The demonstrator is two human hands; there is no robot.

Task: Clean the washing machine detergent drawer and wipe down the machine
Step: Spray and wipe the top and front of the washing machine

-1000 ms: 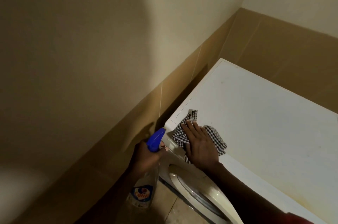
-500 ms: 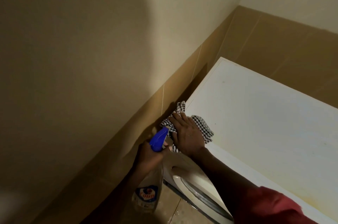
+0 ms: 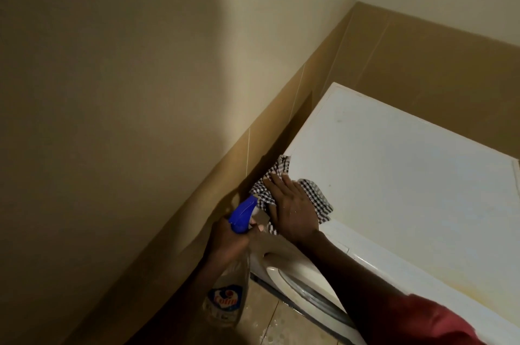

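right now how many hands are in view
2. The left hand grips the spray bottle beside the washing machine; the right hand presses flat on the checked cloth at its top edge.

Person seen from the head camera: two bare hands, one red sleeve.

Right hand and right forearm were bare up to a red sleeve in the lower right corner. Its cloth looked soft, with shallow folds, and its hem crossed the arm on a slant. A few pale specks dotted the back of the right hand. Left hand and left forearm were bare too and mostly in shadow. The picture's lower edge cut that arm off, so any sleeve there could not be told.
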